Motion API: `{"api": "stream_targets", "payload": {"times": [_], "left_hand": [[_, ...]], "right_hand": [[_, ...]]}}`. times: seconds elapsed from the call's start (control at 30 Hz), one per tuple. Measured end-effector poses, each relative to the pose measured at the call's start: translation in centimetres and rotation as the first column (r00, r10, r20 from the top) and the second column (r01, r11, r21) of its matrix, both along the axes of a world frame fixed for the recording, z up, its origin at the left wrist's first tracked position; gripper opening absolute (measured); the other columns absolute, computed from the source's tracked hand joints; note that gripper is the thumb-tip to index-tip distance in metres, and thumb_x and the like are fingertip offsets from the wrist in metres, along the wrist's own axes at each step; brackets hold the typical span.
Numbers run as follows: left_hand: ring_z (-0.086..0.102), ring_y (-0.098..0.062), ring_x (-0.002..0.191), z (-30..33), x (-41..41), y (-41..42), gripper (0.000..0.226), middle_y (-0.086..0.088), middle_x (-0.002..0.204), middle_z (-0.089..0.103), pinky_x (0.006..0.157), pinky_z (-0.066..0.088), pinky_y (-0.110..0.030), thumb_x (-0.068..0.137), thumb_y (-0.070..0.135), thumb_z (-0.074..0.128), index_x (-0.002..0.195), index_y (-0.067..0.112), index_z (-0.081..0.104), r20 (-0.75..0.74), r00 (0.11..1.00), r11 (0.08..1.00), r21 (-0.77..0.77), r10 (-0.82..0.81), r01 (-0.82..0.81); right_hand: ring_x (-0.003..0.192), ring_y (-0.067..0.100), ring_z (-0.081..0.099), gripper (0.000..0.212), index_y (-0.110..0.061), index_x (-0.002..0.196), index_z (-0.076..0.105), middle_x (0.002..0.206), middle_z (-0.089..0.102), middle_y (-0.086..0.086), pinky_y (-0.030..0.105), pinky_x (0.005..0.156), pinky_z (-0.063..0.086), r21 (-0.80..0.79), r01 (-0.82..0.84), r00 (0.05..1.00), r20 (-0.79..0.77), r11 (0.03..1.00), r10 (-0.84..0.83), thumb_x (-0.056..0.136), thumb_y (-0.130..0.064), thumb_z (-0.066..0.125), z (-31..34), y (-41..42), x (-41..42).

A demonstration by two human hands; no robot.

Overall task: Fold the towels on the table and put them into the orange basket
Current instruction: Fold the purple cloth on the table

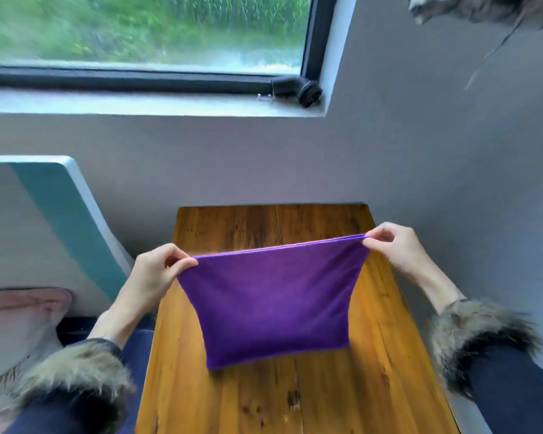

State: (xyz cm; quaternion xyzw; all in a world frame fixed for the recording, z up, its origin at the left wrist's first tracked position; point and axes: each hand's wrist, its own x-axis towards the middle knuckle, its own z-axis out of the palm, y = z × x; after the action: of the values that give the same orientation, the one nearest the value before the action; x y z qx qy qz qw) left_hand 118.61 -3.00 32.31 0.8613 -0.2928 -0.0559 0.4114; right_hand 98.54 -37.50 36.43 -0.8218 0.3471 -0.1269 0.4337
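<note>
Left hand (152,270) and right hand (395,245) raised over the wooden table (373,386), fingers pinching the purple towel (271,299) top corners, taut.

The purple towel (273,296) hides the middle of the wooden worktop (373,364) behind it, and the near end of the worktop is cut by the bottom edge. The pinched towel corners are covered by the fingers of the left hand (157,270) and the right hand (395,245). Left of the towel, a pink cushion (19,314) is cut by the left edge and blurred. Above the towel, the plants behind the window (145,29) are blurred. A furry thing (483,7) at the top right corner is cut off.
</note>
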Motion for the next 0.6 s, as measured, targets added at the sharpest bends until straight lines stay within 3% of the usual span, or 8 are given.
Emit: {"api": "stream_targets", "payload": {"times": [0.1, 0.2, 0.3, 0.37, 0.43, 0.53, 0.6], "left_hand": [[0.055, 0.012, 0.067, 3.4, 0.9, 0.2, 0.022, 0.016, 0.063, 0.061, 0.065, 0.039, -0.002, 0.071, -0.003, 0.075, 0.070, 0.017, 0.065, 0.195, 0.979, 0.998, -0.006, -0.063, 0.065], [0.054, 0.012, 0.075, 5.9, 1.8, 0.5, 0.019, 0.021, 0.076, 0.061, 0.069, 0.038, -0.001, 0.072, -0.012, 0.069, 0.078, 0.006, 0.069, 0.306, 0.948, 0.996, -0.009, -0.087, 0.094], [0.056, 0.007, 0.076, 8.0, 2.0, 0.8, 0.024, 0.035, 0.086, 0.058, 0.069, 0.040, -0.005, 0.074, -0.012, 0.067, 0.078, 0.011, 0.071, 0.328, 0.942, 0.996, -0.028, -0.072, 0.086], [0.056, 0.010, 0.076, 9.3, 1.6, 0.9, 0.041, 0.037, 0.086, 0.059, 0.070, 0.040, -0.003, 0.075, -0.012, 0.067, 0.074, 0.029, 0.067, 0.324, 0.944, 0.996, -0.048, -0.056, 0.075], [0.056, 0.014, 0.075, 10.2, 1.2, 0.9, 0.051, 0.037, 0.087, 0.059, 0.070, 0.039, 0.000, 0.075, -0.012, 0.067, 0.074, 0.039, 0.062, 0.329, 0.944, 0.994, -0.091, -0.031, 0.064], [0.056, 0.015, 0.075, 10.8, 0.8, 1.0, 0.052, 0.037, 0.086, 0.060, 0.071, 0.038, 0.001, 0.076, -0.012, 0.066, 0.075, 0.040, 0.061, 0.315, 0.949, 0.991, -0.126, -0.008, 0.051], [0.057, 0.015, 0.076, 11.1, 0.9, 1.1, 0.055, 0.034, 0.086, 0.061, 0.072, 0.039, 0.001, 0.079, -0.011, 0.063, 0.075, 0.044, 0.063, 0.297, 0.955, 0.987, -0.154, 0.002, 0.046]], "right_hand": [[0.058, -0.003, 0.057, 0.022, -0.018, 0.068, 0.062, 0.071, 0.063, -0.003, 0.006, 0.060, 0.044, -0.007, -0.020, 0.996, 0.093, 1.000, 0.020, 0.079, 0.000, 0.068, 3.5, -0.2, -0.3], [0.055, -0.003, 0.056, 0.018, -0.013, 0.069, 0.063, 0.070, 0.064, 0.001, 0.007, 0.058, 0.044, 0.007, -0.024, 0.987, 0.160, 1.000, 0.023, 0.079, 0.001, 0.068, 6.4, -0.3, -0.4], [0.065, 0.011, 0.058, 0.017, -0.013, 0.069, 0.063, 0.072, 0.065, 0.004, 0.013, 0.064, 0.046, -0.012, -0.043, 0.982, 0.182, 0.999, 0.045, 0.078, 0.000, 0.069, 8.1, -0.6, -0.4], [0.066, 0.013, 0.058, 0.018, -0.013, 0.068, 0.063, 0.072, 0.065, 0.004, 0.011, 0.062, 0.046, -0.033, -0.051, 0.982, 0.182, 0.998, 0.056, 0.078, 0.000, 0.070, 8.8, -0.6, -0.4], [0.064, 0.011, 0.060, 0.017, -0.011, 0.068, 0.063, 0.072, 0.065, 0.007, 0.010, 0.060, 0.047, -0.042, -0.061, 0.979, 0.192, 0.997, 0.068, 0.078, 0.003, 0.069, 9.5, -0.4, -0.4], [0.051, -0.004, 0.058, 0.013, -0.002, 0.072, 0.062, 0.070, 0.062, 0.007, 0.005, 0.052, 0.044, 0.000, -0.075, 0.967, 0.242, 0.997, 0.073, 0.078, 0.009, 0.066, 10.4, -0.2, -0.6], [0.054, -0.004, 0.059, 0.015, -0.004, 0.071, 0.062, 0.071, 0.062, 0.006, 0.008, 0.057, 0.046, 0.045, -0.060, 0.959, 0.280, 0.997, 0.045, 0.079, 0.008, 0.066, 10.5, -0.2, -0.6]]}}
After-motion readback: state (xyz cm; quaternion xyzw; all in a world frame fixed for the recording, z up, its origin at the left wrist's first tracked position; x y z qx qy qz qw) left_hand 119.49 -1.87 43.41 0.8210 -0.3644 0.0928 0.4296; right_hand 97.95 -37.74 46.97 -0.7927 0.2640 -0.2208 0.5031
